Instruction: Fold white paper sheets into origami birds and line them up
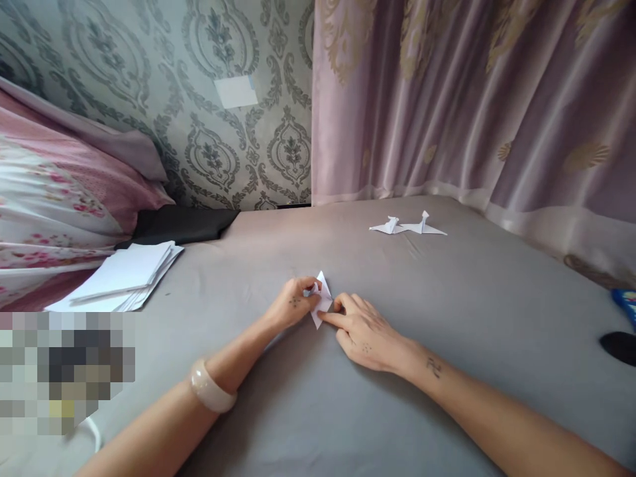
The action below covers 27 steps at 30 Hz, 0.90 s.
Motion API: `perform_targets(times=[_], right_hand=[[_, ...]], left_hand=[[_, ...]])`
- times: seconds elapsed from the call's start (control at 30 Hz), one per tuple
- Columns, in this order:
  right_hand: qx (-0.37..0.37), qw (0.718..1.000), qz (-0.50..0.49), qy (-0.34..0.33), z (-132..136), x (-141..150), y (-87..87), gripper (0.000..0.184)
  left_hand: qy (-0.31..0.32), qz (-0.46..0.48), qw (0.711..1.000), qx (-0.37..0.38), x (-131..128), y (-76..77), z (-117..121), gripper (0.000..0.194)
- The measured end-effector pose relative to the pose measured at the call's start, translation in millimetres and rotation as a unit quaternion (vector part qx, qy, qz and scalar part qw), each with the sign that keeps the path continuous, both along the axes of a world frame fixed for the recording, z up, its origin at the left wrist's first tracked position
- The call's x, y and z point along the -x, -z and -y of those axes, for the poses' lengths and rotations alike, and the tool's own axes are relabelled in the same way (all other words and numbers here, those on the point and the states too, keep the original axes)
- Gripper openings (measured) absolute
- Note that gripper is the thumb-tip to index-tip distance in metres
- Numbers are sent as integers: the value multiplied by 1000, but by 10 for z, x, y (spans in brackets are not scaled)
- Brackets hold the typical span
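A small white piece of folded paper (323, 302) with pointed ends lies between my hands over the grey sheet. My left hand (294, 301) is closed on its left side, thumb and fingers pinching it. From the right, my right hand (366, 331) reaches in with its fingers curled; one stretched finger touches the paper's lower part. The contact on the underside is hidden. Farther back on the sheet stand two folded paper birds (391, 226) (424, 224), side by side.
A stack of white paper sheets (124, 271) lies at the left, beside a black folded item (183, 224) and floral bedding (50, 199). Pink curtains (422, 99) hang at the back right. A dark object (619, 348) sits at the right edge. The lower left is pixelated.
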State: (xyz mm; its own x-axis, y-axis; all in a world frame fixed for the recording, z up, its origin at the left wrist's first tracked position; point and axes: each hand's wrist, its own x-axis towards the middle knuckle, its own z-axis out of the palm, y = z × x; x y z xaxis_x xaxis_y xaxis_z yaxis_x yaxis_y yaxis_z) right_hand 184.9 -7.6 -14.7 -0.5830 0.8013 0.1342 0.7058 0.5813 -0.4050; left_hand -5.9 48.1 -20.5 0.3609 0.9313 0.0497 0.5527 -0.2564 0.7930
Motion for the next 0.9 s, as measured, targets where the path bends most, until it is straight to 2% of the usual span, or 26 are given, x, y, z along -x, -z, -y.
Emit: perform_targets(times=[0.13,0.23,0.33,0.47,0.57,0.7,0.9], right_hand=[[-13,999,-41,-6,-31,-12,58,44],[-6,993,-117,22,-28,-42,113,37],[1,972,-219,90,-15,-65,115,29],[-54,939,-304,150,8,-55,49,15],[-78,939,-297,154,28,-21,24,16],[-48,955,-251,148,3,25,83,16],[44,972,-132,189,-137,19,190,19]], left_hand=[[16,96,992,78,1,104,-21,21],[-1,148,985,84,33,127,4,15],[5,197,978,67,60,48,56,13],[-13,222,973,66,54,-80,119,16],[-13,218,974,52,9,-110,152,17],[-9,184,983,30,-74,-69,180,15],[-33,16,999,19,-116,74,159,14]])
